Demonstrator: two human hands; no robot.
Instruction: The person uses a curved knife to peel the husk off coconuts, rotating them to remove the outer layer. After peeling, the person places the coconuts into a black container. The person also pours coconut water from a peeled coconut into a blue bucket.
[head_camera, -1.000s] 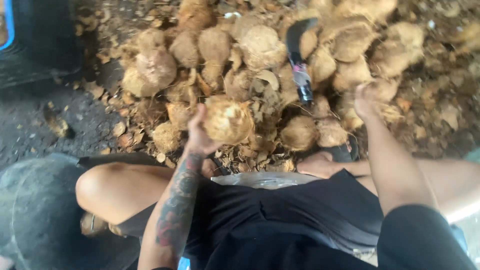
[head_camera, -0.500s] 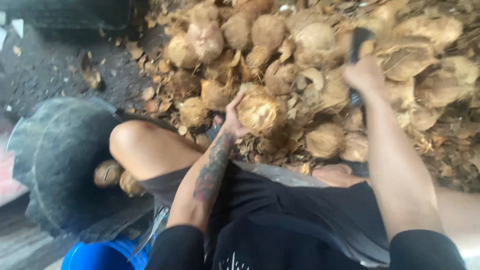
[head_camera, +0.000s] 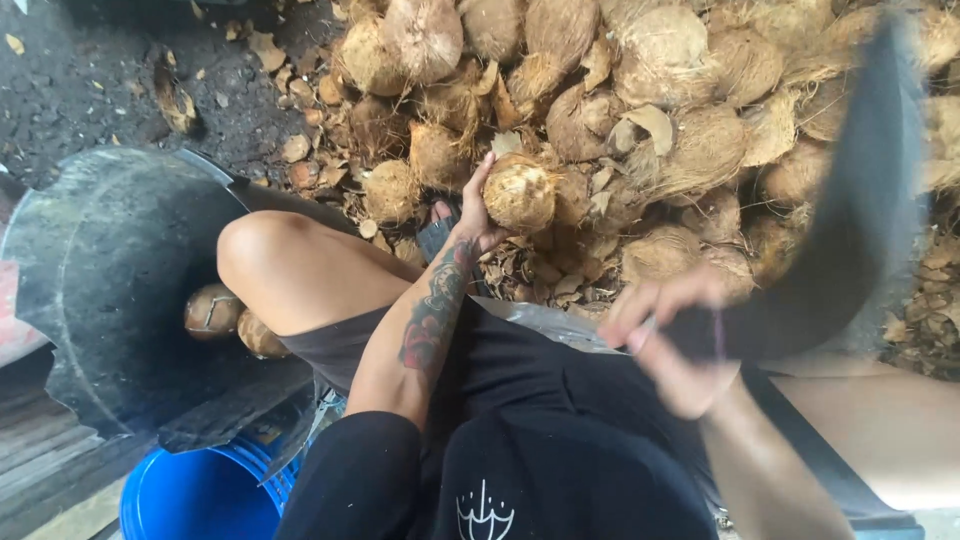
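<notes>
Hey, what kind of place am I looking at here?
Probably an outdoor coconut-husking spot: a pile of husked coconuts on dirt ground, the left hand holding one coconut, the right hand swinging a blade.

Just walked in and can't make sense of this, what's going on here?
A seated person grips a husked coconut in the left hand over a big pile of coconuts. The right hand holds a large dark blade, raised and blurred. A black tub beside the knee holds a couple of coconuts.
</notes>
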